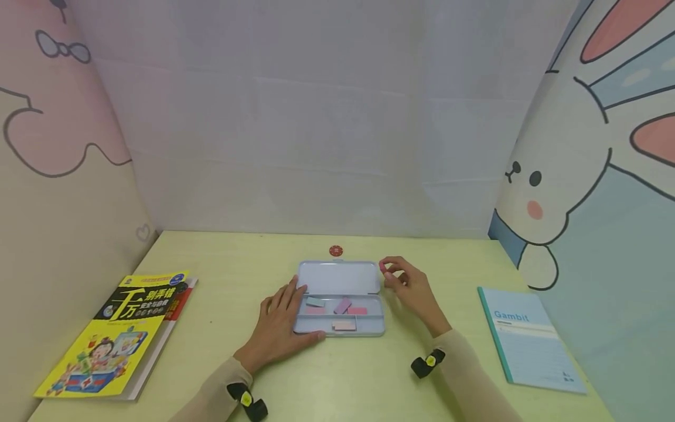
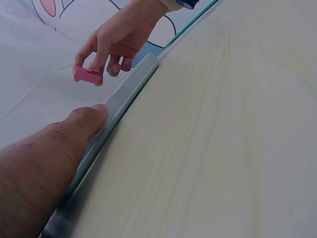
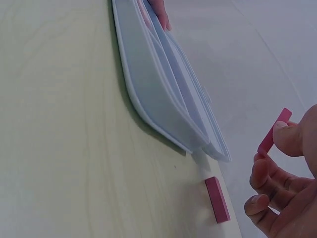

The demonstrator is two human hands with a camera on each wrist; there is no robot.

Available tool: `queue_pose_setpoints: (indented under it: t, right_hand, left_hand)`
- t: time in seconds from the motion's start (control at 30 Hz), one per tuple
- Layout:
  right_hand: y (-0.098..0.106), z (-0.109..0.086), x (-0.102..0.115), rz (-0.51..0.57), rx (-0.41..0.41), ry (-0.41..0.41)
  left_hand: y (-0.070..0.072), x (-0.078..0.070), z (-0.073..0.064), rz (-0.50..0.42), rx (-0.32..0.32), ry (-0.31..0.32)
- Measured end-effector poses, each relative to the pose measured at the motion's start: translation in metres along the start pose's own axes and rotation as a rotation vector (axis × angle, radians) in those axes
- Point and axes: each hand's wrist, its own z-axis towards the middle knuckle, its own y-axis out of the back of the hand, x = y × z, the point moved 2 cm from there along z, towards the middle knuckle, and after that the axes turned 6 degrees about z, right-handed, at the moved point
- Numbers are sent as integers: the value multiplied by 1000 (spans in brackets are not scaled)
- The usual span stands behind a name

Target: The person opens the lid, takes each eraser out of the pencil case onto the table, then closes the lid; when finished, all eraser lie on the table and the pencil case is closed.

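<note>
A pale blue-grey pencil case (image 1: 371, 325) lies open on the table, its lid (image 1: 338, 278) folded back. My left hand (image 1: 279, 325) rests along the case's left side, fingers extended and thumb (image 2: 89, 119) against the front rim. Beyond the right edge of the lid, my right hand (image 1: 416, 296) pinches a small pink block (image 3: 275, 131) between thumb and fingertips. A second, darker pink block (image 3: 218, 200) lies on the table beside the case in the right wrist view. Inside the case are a mint block (image 1: 315, 302), a purple block (image 1: 342, 306), a peach block (image 1: 344, 326) and pink ones.
A round red chip (image 1: 336, 251) lies behind the lid. Books with a yellow cover (image 1: 113, 340) on top are stacked at the left, and a light blue notebook (image 1: 529, 340) lies at the right. A white backdrop (image 1: 327, 129) rises behind the table.
</note>
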Motion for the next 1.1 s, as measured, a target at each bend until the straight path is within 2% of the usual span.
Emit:
queue_pose_setpoints:
  t: [0.23, 0.5, 0.67, 1.1]
  right_hand:
    - [26, -8, -21, -100, -49, 8]
    - [46, -25, -40, -182, -60, -99]
    - [52, -30, -44, -221, -41, -121]
    - [54, -26, -54, -272, -24, -140]
  left_hand:
    - [3, -2, 0, -17, 5, -1]
    - [1, -2, 0, -10, 12, -3]
    - [1, 0, 0, -3, 11, 0]
    - [1, 0, -1, -5, 19, 7]
